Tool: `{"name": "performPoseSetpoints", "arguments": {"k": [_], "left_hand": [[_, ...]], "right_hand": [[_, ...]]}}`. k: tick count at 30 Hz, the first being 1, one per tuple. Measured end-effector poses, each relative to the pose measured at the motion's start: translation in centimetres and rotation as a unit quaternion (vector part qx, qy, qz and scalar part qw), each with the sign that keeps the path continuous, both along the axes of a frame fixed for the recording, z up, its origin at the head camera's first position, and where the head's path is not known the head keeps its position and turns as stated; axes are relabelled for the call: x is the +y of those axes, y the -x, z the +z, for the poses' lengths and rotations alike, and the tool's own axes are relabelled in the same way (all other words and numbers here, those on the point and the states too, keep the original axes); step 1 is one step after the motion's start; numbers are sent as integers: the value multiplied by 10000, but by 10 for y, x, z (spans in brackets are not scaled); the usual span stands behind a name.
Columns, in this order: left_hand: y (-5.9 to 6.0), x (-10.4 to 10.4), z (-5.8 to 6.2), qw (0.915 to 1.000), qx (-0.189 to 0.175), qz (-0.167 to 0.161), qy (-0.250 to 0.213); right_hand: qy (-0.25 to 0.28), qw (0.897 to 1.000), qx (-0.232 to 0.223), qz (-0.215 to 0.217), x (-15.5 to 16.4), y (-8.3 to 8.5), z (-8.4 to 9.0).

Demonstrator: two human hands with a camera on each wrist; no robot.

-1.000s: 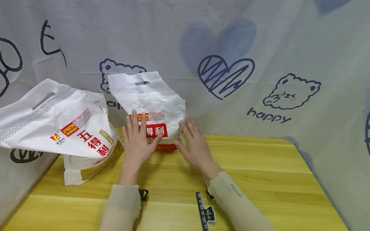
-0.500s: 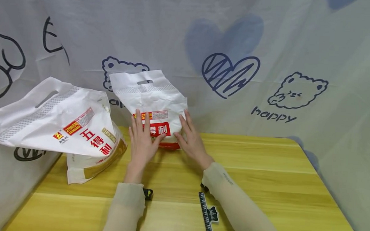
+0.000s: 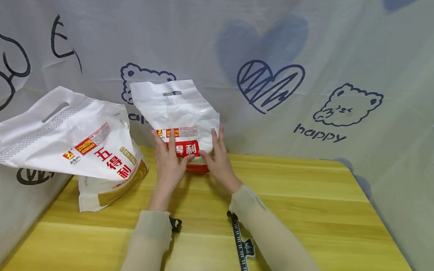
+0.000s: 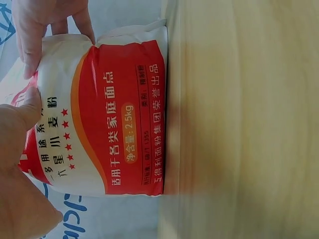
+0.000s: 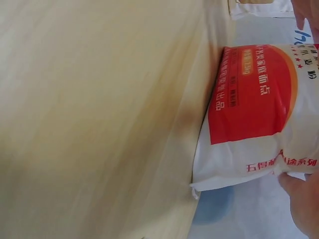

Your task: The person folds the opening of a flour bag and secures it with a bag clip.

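A small white flour bag [image 3: 183, 113] with a red label stands upright at the far edge of the yellow wooden table [image 3: 290, 205], against the cloth backdrop. My left hand [image 3: 169, 157] lies flat on its front left, fingers straight and spread. My right hand [image 3: 216, 156] presses its right side with straight fingers, thumb on the front. In the left wrist view the bag's red base [image 4: 119, 114] sits on the table, with my left thumb [image 4: 25, 114] on it. The right wrist view shows the bag [image 5: 254, 99] and my right thumb [image 5: 301, 199] at its edge.
A larger white flour bag [image 3: 80, 144] of the same brand leans at the table's left rear, its handle end hanging over the edge. A black ruler [image 3: 242, 251] and a small black clip [image 3: 175, 224] lie near my forearms. The printed cloth backdrop [image 3: 316, 75] closes off back and sides.
Both hands have slid further up the small bag. The right hand has moved in from the bag's right edge toward its front. The bag still stands in place.
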State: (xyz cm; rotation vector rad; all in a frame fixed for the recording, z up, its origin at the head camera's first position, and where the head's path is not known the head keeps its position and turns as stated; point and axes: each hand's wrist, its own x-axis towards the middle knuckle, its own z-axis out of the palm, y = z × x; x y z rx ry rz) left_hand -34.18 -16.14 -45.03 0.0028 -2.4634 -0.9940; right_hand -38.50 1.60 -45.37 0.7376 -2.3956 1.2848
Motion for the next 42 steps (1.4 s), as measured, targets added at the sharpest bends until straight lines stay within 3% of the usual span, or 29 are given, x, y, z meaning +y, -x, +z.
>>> {"name": "performPoseSetpoints", "arguments": {"k": [4,12,20,28,35,37,42], "left_hand": [[5,3,4,9999,-113,-84,-82],[8,7,9,9969,-310,-583,-426],[6,15,15,9989,12,-457,-90],[2,36,14,9990,224,-380,-76],[1,61,9,9981,451,-417,109],[0,68,9,9979,466,-443,116],[-5,86,7,9982,358,-474,111]], "right_hand": [[280,9993,-250,-43,1,2,4],[675,9968,-433,42,5,1,3],[871,9958,-243,122,16,2,4],[875,9958,-110,241,38,2,5],[1003,9943,-295,211,62,-2,3],[1073,9933,-372,207,68,-10,11],[1162,9914,-571,178,87,-14,10]]}}
